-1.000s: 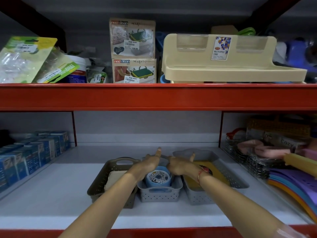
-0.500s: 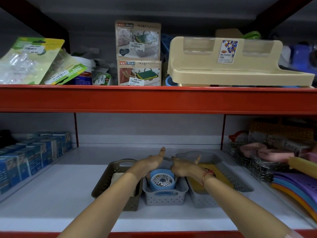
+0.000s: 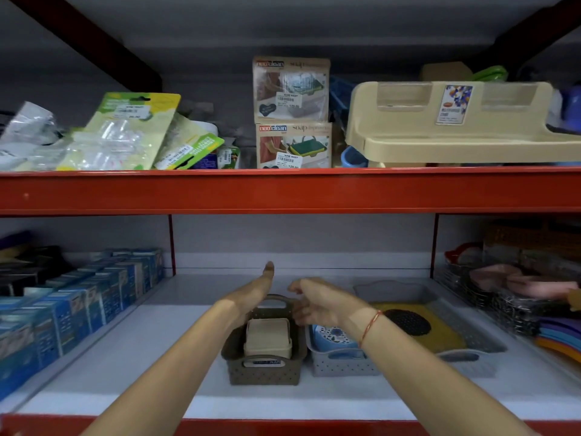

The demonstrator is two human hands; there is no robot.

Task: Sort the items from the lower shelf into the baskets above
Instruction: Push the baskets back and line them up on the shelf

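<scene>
Three baskets stand in a row on the white shelf. The brown basket holds a beige square container. A small grey basket to its right holds a blue round item. The larger grey basket holds a yellow mat with a dark round piece. My left hand hovers flat over the far end of the brown basket, fingers straight. My right hand hangs beside it with fingers loosely curled, above the gap between the brown and small grey baskets. Neither hand holds anything.
Blue boxes line the left side of the shelf. Wire racks and coloured flat items crowd the right. The red shelf beam runs above, with soap dispenser boxes, packets and a beige stand on it.
Both hands have lifted off the small grey basket and shifted left over the brown basket's far end. The view has tilted and moved, so the baskets sit further right.
</scene>
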